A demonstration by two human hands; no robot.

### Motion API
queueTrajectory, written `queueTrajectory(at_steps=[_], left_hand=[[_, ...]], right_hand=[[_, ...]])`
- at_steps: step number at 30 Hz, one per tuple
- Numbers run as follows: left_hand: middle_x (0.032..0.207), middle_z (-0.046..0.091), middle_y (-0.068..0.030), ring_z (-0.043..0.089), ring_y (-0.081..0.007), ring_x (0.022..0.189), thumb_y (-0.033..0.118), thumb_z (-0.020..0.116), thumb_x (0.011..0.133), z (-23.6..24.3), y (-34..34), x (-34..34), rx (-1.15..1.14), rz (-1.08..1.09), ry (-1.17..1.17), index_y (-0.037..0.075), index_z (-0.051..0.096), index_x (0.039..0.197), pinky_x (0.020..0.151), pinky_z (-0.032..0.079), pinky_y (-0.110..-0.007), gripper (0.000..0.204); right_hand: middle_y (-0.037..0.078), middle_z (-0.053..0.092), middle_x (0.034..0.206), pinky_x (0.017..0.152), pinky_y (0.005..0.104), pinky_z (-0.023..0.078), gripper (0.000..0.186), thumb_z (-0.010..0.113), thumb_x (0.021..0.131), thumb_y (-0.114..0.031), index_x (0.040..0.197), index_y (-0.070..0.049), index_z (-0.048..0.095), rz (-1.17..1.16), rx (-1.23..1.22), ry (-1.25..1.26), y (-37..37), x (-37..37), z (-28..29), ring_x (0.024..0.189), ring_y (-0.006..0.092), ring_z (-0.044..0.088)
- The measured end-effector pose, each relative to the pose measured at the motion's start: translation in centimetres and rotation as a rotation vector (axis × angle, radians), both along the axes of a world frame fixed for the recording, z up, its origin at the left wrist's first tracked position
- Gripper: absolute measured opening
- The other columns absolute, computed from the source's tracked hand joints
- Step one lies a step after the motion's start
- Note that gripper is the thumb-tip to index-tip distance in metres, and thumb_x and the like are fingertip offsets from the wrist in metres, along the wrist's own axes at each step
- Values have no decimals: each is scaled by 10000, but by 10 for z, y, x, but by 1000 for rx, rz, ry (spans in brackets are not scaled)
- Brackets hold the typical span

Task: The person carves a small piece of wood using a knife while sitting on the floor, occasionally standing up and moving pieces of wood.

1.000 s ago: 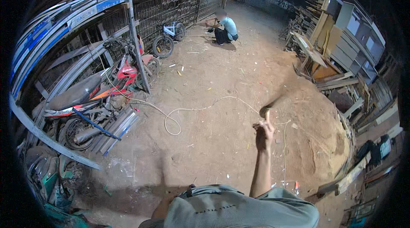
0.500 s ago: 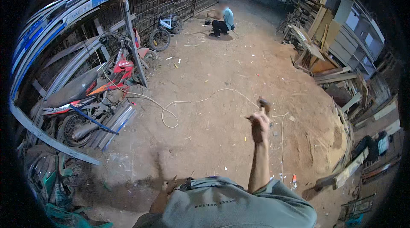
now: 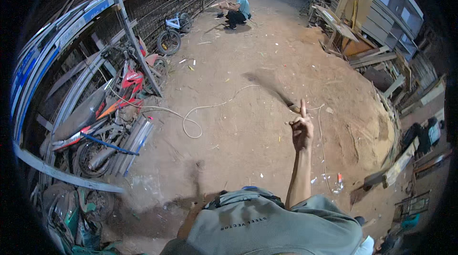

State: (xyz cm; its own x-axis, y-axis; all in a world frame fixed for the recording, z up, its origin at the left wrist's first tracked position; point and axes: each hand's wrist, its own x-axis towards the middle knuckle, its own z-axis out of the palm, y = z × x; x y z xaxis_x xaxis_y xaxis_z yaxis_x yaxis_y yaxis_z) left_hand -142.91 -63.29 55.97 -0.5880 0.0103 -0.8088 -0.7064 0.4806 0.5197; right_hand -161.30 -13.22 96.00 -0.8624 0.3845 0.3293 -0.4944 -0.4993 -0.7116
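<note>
My right hand (image 3: 302,131) is raised over the dirt ground, index finger pointing away from me and the other fingers curled. At its fingertips a dark, motion-blurred thing (image 3: 289,104) streaks toward the upper left; whether it is gripped or only touching, I cannot tell. Beyond the hand a pale cable (image 3: 193,131) lies in loops on the ground and runs on down the right side. My left hand (image 3: 195,207) is low beside my grey-green shirt (image 3: 267,221), mostly hidden, its fingers too unclear to read.
A person (image 3: 238,9) squats at the back near a small bicycle (image 3: 169,40) and mesh fence. On the left are a red motorbike (image 3: 114,100), a post (image 3: 129,30) and long metal strips (image 3: 57,45). Scrap boards and cabinets (image 3: 381,21) are piled along the right beside a dirt mound (image 3: 362,135).
The dark thing at my right hand has gone from a compact blur to a longer streak. The hand has moved slightly right. The background sits higher in the picture.
</note>
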Motion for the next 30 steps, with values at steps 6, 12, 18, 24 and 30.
queueTrajectory(at_steps=[6, 12, 18, 24, 30], left_hand=[[1309, 599, -237, 612, -371, 1152, 450, 677, 900, 5, 24, -64, 1, -159, 16, 43, 491, 1409, 917, 506, -440, 677], [1312, 596, -240, 610, -373, 1155, 455, 670, 903, 23, 66, -145, -45, -413, 7, 46, 487, 1413, 922, 503, -441, 679], [1315, 593, -243, 608, -374, 1158, 460, 663, 906, 34, 88, -176, -67, -533, 8, 50, 483, 1417, 927, 501, -441, 680], [1318, 590, -246, 605, -376, 1162, 466, 656, 909, 40, 82, -194, -65, -610, 15, 54, 480, 1421, 932, 499, -441, 681], [1321, 587, -249, 603, -378, 1165, 471, 650, 912, 40, 59, -182, -85, -646, -12, 57, 476, 1426, 938, 497, -441, 682]], right_hand=[[82, 649, 847, 614, 270, 429, 164, 669, 889, -75, 738, -32, 624, 5, 63, -182, -15, -4, -1, 620, 120, 512], [114, 717, 977, 584, 272, 486, 108, 682, 896, -96, 819, -21, 683, -21, 42, -332, 5, -19, -41, 643, 99, 603], [196, 377, 1535, 586, 259, 474, 213, 686, 888, -81, 708, -24, 588, 97, 121, -143, -22, -12, 0, 618, 76, 568], [263, 360, 1565, 581, 276, 481, 226, 667, 887, -92, 687, -27, 583, 9, 30, -236, -3, -27, -22, 619, 86, 576], [125, 701, 933, 560, 275, 483, 202, 678, 888, -102, 707, -34, 620, -44, 26, -102, 8, -36, -4, 590, 107, 574]])
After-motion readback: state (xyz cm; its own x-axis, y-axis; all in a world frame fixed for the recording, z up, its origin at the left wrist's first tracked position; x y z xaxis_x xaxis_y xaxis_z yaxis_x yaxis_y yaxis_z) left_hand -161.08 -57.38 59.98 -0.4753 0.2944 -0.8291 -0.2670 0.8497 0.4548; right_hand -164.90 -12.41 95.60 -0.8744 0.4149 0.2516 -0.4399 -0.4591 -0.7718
